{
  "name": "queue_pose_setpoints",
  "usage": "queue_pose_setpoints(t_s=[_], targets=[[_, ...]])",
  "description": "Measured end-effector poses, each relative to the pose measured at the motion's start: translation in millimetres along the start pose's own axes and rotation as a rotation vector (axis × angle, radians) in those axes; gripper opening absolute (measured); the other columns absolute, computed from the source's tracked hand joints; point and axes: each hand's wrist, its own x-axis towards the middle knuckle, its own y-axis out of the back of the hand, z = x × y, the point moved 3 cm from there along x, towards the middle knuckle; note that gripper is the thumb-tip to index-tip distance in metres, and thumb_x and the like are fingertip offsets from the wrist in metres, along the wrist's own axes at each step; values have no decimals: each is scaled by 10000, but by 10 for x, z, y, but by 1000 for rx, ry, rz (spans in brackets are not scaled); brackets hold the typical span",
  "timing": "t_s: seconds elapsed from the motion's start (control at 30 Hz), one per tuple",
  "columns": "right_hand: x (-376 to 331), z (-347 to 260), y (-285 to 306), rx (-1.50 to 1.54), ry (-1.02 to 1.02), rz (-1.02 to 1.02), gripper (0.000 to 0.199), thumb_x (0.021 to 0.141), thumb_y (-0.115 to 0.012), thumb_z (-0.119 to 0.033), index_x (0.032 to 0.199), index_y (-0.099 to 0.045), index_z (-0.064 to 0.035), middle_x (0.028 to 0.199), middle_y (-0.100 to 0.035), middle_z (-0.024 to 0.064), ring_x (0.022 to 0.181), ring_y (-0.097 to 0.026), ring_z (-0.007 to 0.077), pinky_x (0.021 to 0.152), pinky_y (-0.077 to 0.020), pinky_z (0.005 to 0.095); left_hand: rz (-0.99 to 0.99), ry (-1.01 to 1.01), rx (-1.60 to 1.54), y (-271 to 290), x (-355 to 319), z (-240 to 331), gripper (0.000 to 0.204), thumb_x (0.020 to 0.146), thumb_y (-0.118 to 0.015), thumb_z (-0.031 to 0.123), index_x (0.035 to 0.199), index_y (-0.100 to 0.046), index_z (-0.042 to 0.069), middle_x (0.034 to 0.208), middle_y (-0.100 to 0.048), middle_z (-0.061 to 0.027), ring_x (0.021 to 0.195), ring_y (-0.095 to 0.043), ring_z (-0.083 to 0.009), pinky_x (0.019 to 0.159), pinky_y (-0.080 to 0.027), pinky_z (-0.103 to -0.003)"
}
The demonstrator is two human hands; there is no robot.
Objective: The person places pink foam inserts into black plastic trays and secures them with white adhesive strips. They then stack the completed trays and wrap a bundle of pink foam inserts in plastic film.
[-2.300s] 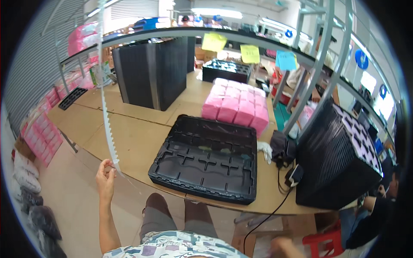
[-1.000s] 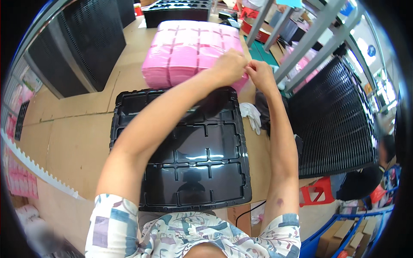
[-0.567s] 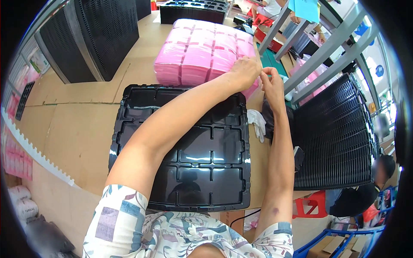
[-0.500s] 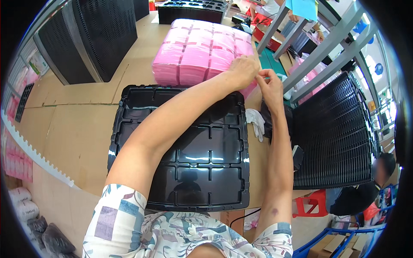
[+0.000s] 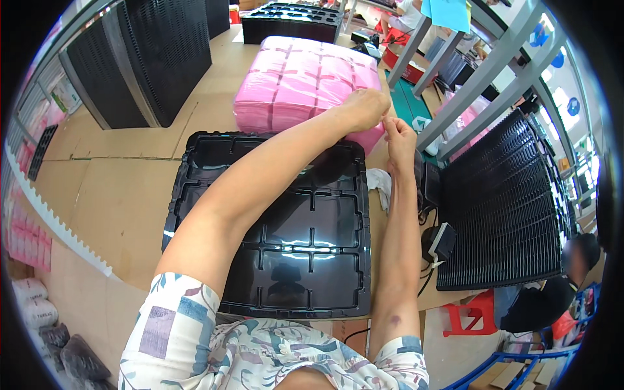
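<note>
A large bundle of pink sheets [image 5: 292, 75], wrapped in clear shiny film, stands at the far middle. My left hand [image 5: 366, 109] reaches across to its right side, fingers curled closed by the film. Just right of it, my right hand [image 5: 401, 138] is pinched, its fingertips almost meeting the left ones. Whatever lies between the fingers is too small to make out; it may be the edge of the film. Under my left forearm is a black plastic tray [image 5: 286, 221] with moulded compartments, partly covered by the arm.
Stacks of black trays stand at the left [image 5: 162, 58], far back [image 5: 289, 29] and right [image 5: 500, 208]. A white glove [image 5: 379, 182] and a black device with a cable [image 5: 438, 242] lie by my right forearm. Grey metal posts [image 5: 448, 71] rise behind. A person [image 5: 546, 292] sits at lower right.
My right hand has moved slightly left and down, and its fingers have drawn closer together. The left hand stays by the bundle. The view has shifted slightly.
</note>
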Motion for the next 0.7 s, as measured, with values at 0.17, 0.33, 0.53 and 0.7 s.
queue_pose_setpoints(t_s=[0.17,0.33,0.53,0.7], targets=[[26,158,70,55,-13,-13,218,953,-620,-211,846,-678,-29,730,-582,-45,642,-454,37,580,-349,222,16,-161,226,-96,30,123,120,775,-650,103,816,-675,-8,855,-667,-196,877,-669,-377,741,-530,-448],[76,275,-91,127,9,-13,252,959,-611,-231,781,-663,-60,690,-559,-61,607,-437,32,550,-327,226,-19,-197,248,-22,-34,27,109,761,-624,82,780,-677,-12,832,-672,-221,826,-678,-385,711,-534,-462],[80,267,-91,58,16,77,357,959,-634,-274,709,-654,-20,637,-536,-65,593,-422,32,515,-334,255,-43,-207,236,-47,64,-1,112,752,-635,91,768,-676,-12,791,-673,-222,793,-680,-375,692,-535,-465],[156,418,-56,-78,32,52,327,986,-564,-247,774,-658,-16,698,-576,-39,647,-471,43,561,-364,248,65,-247,252,-149,1,10,122,767,-640,109,783,-641,-12,746,-653,-211,746,-664,-383,675,-525,-475]])
